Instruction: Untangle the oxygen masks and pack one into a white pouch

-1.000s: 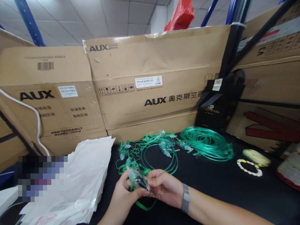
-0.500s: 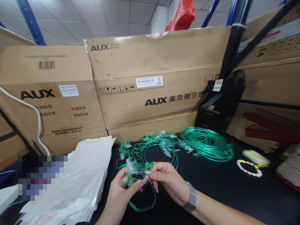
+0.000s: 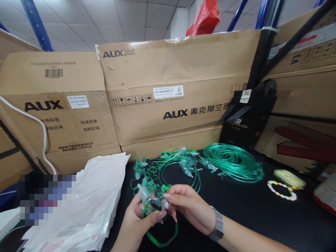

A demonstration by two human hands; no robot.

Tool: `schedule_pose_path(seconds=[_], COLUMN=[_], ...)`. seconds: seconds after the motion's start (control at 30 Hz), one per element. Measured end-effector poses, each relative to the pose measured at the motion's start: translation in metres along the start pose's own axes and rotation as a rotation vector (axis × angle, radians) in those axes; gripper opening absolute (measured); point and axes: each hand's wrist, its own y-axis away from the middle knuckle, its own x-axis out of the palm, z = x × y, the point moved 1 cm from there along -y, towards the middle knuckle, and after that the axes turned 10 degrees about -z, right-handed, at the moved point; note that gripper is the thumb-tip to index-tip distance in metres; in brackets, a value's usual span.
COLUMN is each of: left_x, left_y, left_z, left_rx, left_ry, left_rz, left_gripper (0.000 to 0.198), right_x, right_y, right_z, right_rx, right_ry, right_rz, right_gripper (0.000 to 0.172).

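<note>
Tipped over further to the left now, the pale green connector has swung with the clear mask, and the green strap dangles in a lower loop than it did half a second ago. We've got the mask raised over the near edge of the black surface, both hands on it: our left hand is clamped around its left side, thumb pressed across the front, and our right hand pinches the rim opposite, though we can't tell what its hidden fingertips are doing. Light stuff, this, we'd judge: thin, see-through plastic that should flex under a squeeze, slick enough to slide if we loosen up, and apt to crease if we press too hard. The rim looks a sound place to hold, the connector probably a stiffer one; the limp strap would likely just swing and snag. Over toward the far edge we see more masks in a tangle of green straps, with the coiled tubing to their right, and nearer the right edge a beaded bracelet just beside a yellow-green case.
</note>
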Motion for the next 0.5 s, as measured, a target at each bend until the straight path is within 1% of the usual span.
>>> schedule_pose_path(seconds=[0.13,0.23,0.37,0.5], left_x=[0.0021,0.0036,0.0018,-0.0026], left_y=[0.0025,0.0046,0.0049,0.001], left_z=[-0.0019,-0.005,-0.0053,-0.0015], left_rx=[-0.03,-0.05,-0.012,0.025], left_ry=[-0.006,-0.043,-0.105,-0.137], left_rz=[-0.009,-0.016,-0.021,-0.037], left_gripper=[0.038,0.04,0.04,0.038], right_x=[0.0,0.0006,-0.0008,-0.0034], right_y=[-0.0001,0.0013,0.0043,0.0038], right_z=[-0.0005,-0.0005,-0.0007,-0.0052], right_rx=[-0.019,-0.096,-0.225,-0.291], right_ry=[0.018,0.065,0.172,0.266], right_rz=[-0.008,-0.004,-0.059,-0.08], right_gripper=[0.025,0.026,0.025,0.029])
